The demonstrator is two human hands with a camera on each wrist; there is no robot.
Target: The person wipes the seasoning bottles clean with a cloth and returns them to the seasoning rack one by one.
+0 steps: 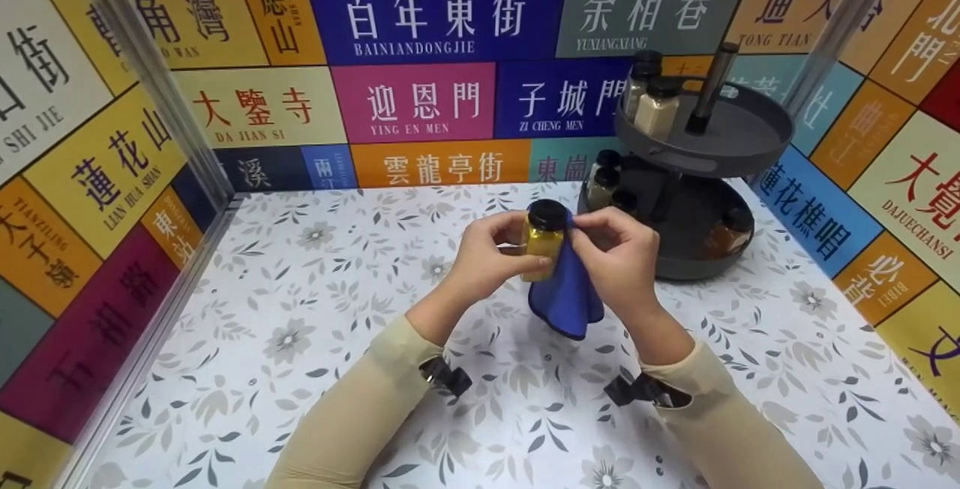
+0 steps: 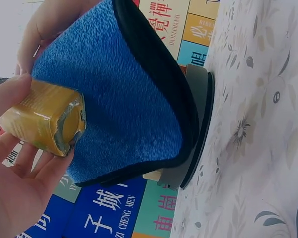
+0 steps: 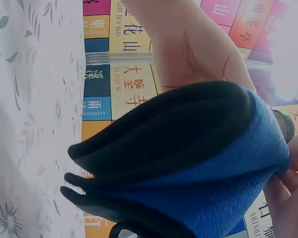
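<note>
A jar of yellow contents with a black lid [image 1: 541, 243] is held up above the table in my left hand [image 1: 491, 256], fingers and thumb round its sides. In the left wrist view the jar [image 2: 44, 116] shows its base, my left hand [image 2: 20, 183] gripping it. My right hand [image 1: 619, 256] pinches a blue cloth with dark edging [image 1: 571, 290], which hangs down beside the jar. The cloth [image 2: 119, 99] is close behind the jar in the left wrist view. In the right wrist view the cloth [image 3: 223, 168] hides most of the jar; my right hand [image 3: 290, 198] pinches its edge.
A dark two-tier round rack [image 1: 705, 268] stands at the back right, with several black-lidded jars on its tiers, one holding pale contents [image 1: 657, 110]. A leaf-patterned white tabletop [image 1: 247, 309] lies below, with walls of coloured sign panels [image 1: 412, 103] at the back and sides.
</note>
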